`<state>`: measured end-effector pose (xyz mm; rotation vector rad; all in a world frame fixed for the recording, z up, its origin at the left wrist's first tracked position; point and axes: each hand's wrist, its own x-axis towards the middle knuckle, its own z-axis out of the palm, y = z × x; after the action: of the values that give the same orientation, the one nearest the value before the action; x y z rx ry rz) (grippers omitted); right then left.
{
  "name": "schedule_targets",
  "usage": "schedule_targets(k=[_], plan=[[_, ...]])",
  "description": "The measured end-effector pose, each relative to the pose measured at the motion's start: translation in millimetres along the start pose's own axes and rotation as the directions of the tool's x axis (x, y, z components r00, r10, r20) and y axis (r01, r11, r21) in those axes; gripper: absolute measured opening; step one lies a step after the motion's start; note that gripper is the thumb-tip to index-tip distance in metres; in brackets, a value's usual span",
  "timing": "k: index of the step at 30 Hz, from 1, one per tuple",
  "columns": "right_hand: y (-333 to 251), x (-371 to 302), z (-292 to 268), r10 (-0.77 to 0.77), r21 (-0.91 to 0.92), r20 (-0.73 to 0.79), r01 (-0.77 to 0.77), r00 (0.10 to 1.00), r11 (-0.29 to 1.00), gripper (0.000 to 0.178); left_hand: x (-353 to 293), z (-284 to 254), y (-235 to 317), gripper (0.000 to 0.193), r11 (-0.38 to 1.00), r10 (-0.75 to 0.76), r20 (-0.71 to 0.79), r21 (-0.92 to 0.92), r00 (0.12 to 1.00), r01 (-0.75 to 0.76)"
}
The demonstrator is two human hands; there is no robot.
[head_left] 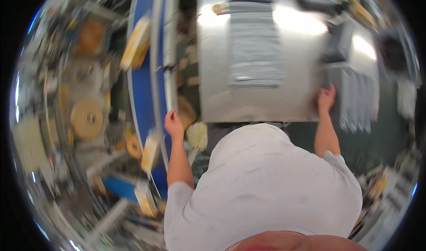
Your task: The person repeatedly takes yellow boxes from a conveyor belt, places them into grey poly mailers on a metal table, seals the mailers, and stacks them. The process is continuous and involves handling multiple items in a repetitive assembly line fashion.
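Observation:
My left hand (174,124) is beside the pale rail of a blue conveyor belt (139,91), its fingers curled in and no object showing in them. Whether it touches the rail I cannot tell. Over the right part of a shiny metal table (215,98), my right hand (326,98) has its fingers partly apart. It is right next to a stack of folded grey plastic bags (355,96); contact with the stack is unclear. Another flat pile of grey bags (256,47) lies in the middle of the table. Motion blurs both hands.
Yellow-and-white blocks (136,42) stand along the conveyor. Dark bundles (315,0) lie at the table's far edge, with a small tan roll (220,8) nearer the left. A dark box-like thing (339,42) stands behind the right stack. Large tan reels (87,119) sit at far left.

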<state>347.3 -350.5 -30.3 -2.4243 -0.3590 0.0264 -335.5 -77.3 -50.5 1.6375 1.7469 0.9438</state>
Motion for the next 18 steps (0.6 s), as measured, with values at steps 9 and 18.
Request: schedule_targets(k=[9,18], plan=[[-36,-21,50,-0.021,-0.533,0.087,0.064,0.996,0.843,0.056,-9,-117,-102,0.088,0.429,-0.426,-0.291,0.769,0.856,0.475],[-60,-25,68,0.096,-0.545,0.209,0.034,0.973,0.838,0.065,163,-106,-104,0.086,0.501,-0.279,0.136,0.865,0.951,0.023]])
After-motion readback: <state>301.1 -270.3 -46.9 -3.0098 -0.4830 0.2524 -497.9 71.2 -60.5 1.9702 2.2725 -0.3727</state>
